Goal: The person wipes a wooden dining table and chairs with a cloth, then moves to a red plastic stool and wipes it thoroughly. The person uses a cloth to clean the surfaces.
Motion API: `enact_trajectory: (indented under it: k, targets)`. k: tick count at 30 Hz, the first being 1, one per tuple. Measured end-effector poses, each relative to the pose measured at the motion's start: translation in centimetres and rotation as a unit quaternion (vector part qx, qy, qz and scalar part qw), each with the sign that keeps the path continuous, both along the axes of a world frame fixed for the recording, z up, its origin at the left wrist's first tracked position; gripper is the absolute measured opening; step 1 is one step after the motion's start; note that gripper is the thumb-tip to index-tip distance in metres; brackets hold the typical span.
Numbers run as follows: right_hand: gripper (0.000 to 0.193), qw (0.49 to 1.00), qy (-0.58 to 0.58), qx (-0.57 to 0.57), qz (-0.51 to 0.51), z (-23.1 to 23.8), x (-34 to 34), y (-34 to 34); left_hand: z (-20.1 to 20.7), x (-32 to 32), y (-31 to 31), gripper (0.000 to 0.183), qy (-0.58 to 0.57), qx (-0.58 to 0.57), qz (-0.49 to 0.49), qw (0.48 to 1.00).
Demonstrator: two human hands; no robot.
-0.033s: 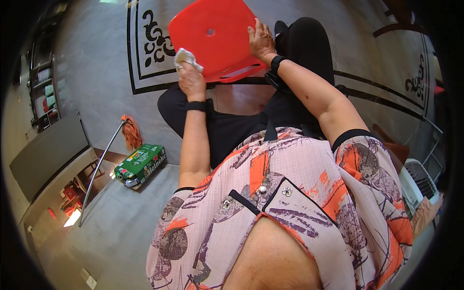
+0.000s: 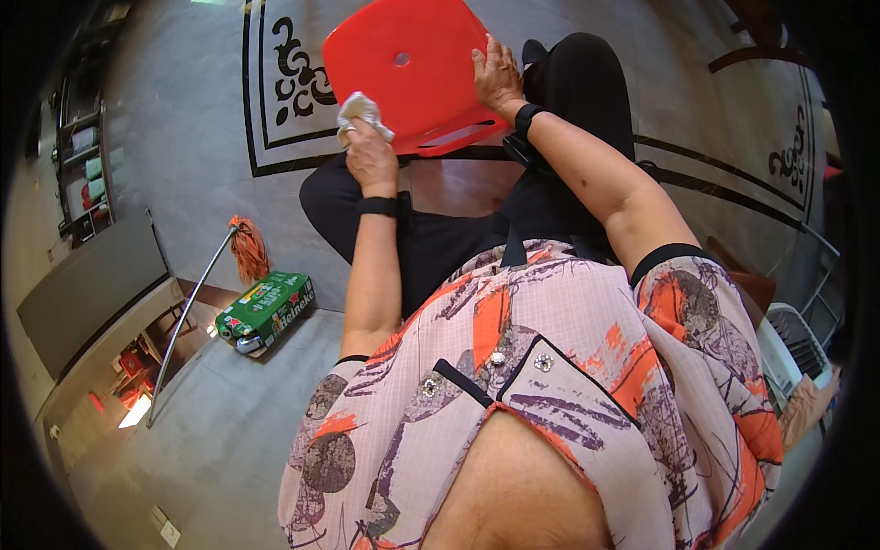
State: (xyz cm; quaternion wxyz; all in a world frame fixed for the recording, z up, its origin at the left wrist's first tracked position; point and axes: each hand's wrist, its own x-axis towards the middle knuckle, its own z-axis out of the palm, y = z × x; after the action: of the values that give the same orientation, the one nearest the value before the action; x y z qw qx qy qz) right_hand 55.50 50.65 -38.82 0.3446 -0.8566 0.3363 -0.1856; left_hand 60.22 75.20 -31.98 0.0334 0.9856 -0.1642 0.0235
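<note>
In front of my knees stands a red plastic stool (image 2: 417, 78), with a small round hole in its seat and a long slot along its near edge. A crumpled white cloth (image 2: 363, 112) is bunched in the fingers of my left hand (image 2: 372, 161), which presses it against the near left corner of the seat. My right hand (image 2: 500, 75) grips the stool's right edge, its thumb on the upper face and its fingers along the side. The undersides of the fingers are hidden.
To the left, a mop with orange strands (image 2: 248, 252) leans by a green drinks carton (image 2: 266, 312) on the grey floor (image 2: 229, 403). Shelves (image 2: 84, 174) stand at the far left. A white basket (image 2: 790, 348) is at the right, near wooden furniture legs (image 2: 761, 57).
My left hand and the cloth have shifted slightly to the right and nearer along the stool's edge. The right hand stays in place.
</note>
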Motion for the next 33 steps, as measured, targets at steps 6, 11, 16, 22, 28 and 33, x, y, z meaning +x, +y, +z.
enact_trajectory:
  k: [6, 11, 16, 22, 28, 33]
  targets:
    - [0.056, 0.997, 0.039, 0.062, -0.014, 0.4, 2.2, -2.0, 0.4, -6.3, -4.8, 0.052, -0.015, -0.044, -0.189, 0.981]
    - [0.058, 0.999, 0.039, 0.030, -0.021, 1.9, 3.8, -2.1, -0.2, -5.8, -8.7, 0.054, -0.056, -0.123, -0.204, 0.970]
    - [0.057, 0.997, 0.065, -0.032, -0.018, 3.0, 3.5, -0.8, -2.5, 3.7, -7.3, 0.059, -0.116, -0.098, -0.185, 0.971]
    - [0.056, 0.997, 0.064, -0.045, -0.018, 3.7, 3.0, -0.2, -3.7, 16.1, -6.4, 0.057, -0.133, -0.111, -0.161, 0.972]
    - [0.054, 0.997, 0.054, -0.054, -0.023, 2.9, 3.0, -0.4, -4.8, 17.5, -8.4, 0.059, -0.130, 0.091, -0.252, 0.955]
    - [0.052, 0.997, 0.049, -0.056, -0.020, 1.4, 3.6, -1.1, -3.6, 7.6, -9.9, 0.053, -0.079, -0.168, -0.296, 0.937]
